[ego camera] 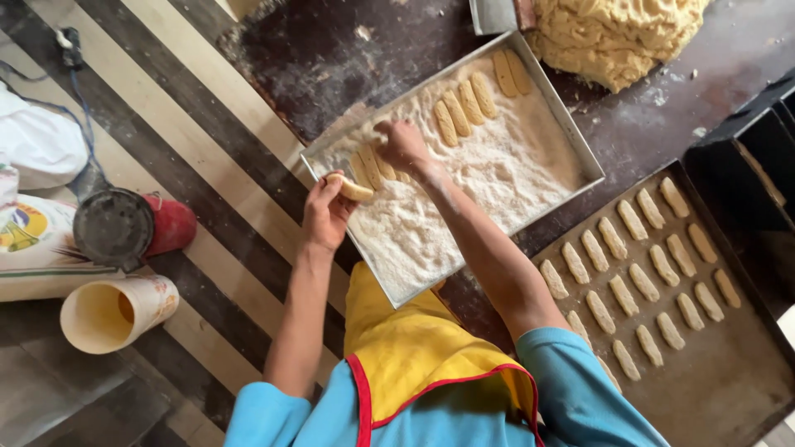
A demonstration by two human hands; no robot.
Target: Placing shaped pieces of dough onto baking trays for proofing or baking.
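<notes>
Dark floured table (pixel 331 50) bears crumb tray (pixel 580 145), baking sheet (pixel 729 372), dough mound (pixel 613 33).

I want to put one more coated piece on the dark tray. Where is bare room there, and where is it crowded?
The dark tray is bare along its near right part, below the rows of coated pieces. Its upper left part is crowded. In the crumb tray, the right side is bare crumbs; the far rim holds pieces, and both hands, left and right, work at its left end.
</notes>
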